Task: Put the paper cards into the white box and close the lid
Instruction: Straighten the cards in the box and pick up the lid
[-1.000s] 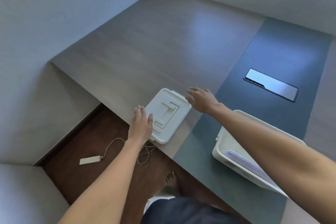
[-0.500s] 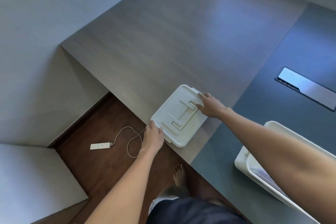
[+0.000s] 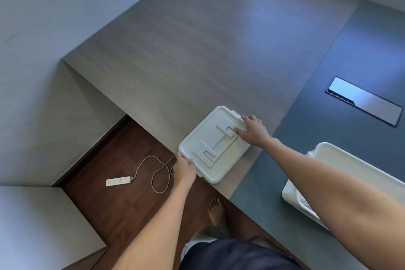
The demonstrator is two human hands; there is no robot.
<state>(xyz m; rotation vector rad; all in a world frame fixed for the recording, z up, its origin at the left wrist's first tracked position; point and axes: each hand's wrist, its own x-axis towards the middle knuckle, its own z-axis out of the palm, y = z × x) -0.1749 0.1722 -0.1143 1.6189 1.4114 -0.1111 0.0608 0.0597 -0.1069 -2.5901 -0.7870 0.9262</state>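
Both hands are on the lid (image 3: 213, 146), which lies flat at the tabletop (image 3: 197, 50) edge: the left hand (image 3: 184, 167) curls closed around its near corner, the right hand (image 3: 254, 130) presses half-open on its far end. The white box (image 3: 341, 160), open with cards (image 3: 305, 203) inside, sits behind the right forearm. Lift the lid level with even grip, then carry it over the box before lowering.

— What surrounds the counter (image 3: 197, 50)?
— Pale walls (image 3: 43, 17); dark wood floor (image 3: 105, 208) below its near edge, where a white power strip (image 3: 119, 181) lies.
— And the counter's right side?
— A blue-grey mat (image 3: 350, 68).
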